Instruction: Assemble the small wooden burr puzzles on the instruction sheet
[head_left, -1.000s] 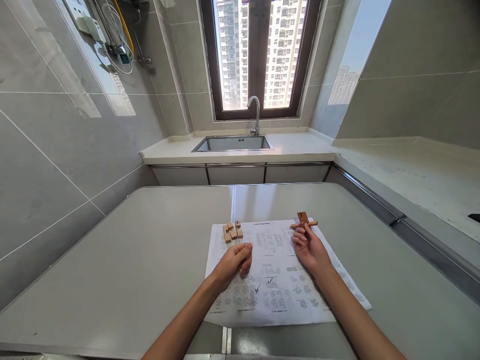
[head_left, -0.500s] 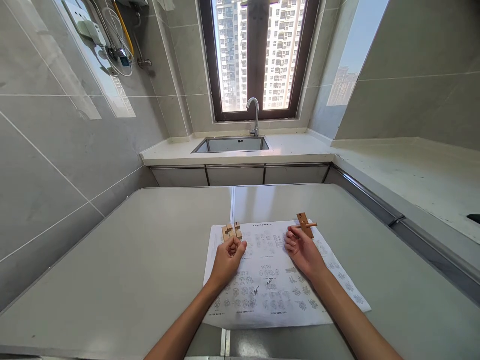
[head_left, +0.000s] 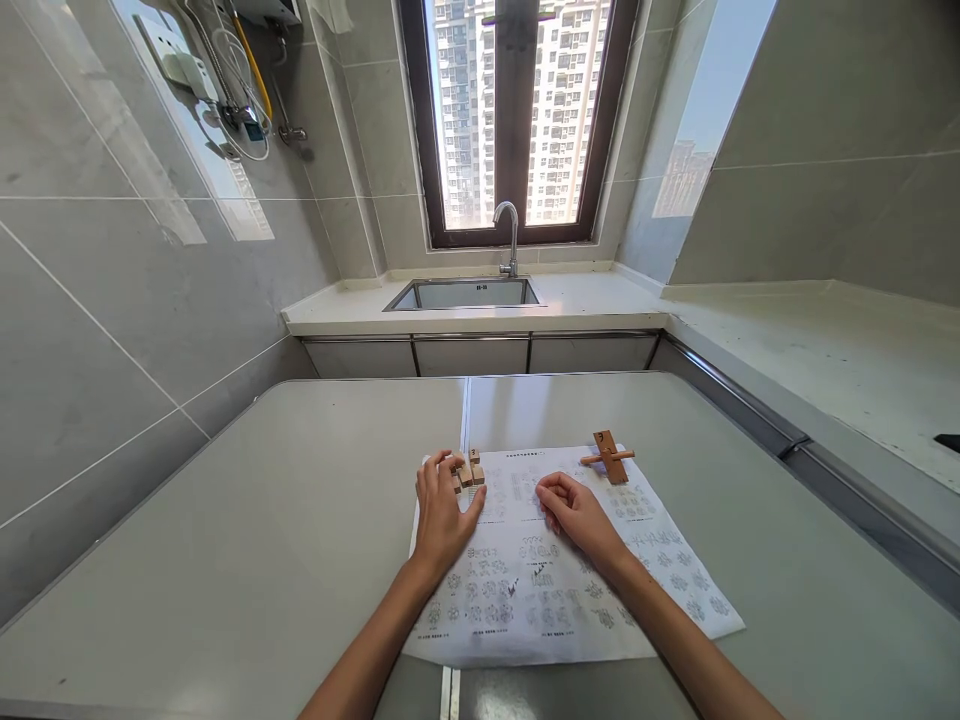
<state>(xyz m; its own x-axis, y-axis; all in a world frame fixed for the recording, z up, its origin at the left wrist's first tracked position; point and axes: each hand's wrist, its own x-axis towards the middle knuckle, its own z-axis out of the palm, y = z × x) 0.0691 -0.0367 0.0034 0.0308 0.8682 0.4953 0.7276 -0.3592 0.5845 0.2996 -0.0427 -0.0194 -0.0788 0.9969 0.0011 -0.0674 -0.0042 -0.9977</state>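
Observation:
My left hand [head_left: 444,510] reaches over the left part of a printed sheet [head_left: 517,560], thumb and fingers spread around a small cluster of pale wooden blocks [head_left: 466,476]. Its fingertips hide some of the blocks, and whether they touch cannot be told. One small cube with a dark mark [head_left: 474,455] stands just behind the cluster. My right hand [head_left: 574,508] is over the middle of the sheet, fingers curled together; their inside is hidden. Beyond it, at the sheet's upper right, a brown wooden strip with a dark mark [head_left: 613,470] lies crossed by a round wooden stick [head_left: 596,459].
The sheet lies on a pale, glossy table [head_left: 262,540] with a seam down its middle. Behind are a counter [head_left: 600,295] with a sink [head_left: 472,293] and tap [head_left: 513,240], below a window. A second counter [head_left: 847,340] runs along the right.
My left hand has opened from a closed shape and spread around the blocks. My right hand has moved left and nearer, away from the wooden strip and stick, which stay in place.

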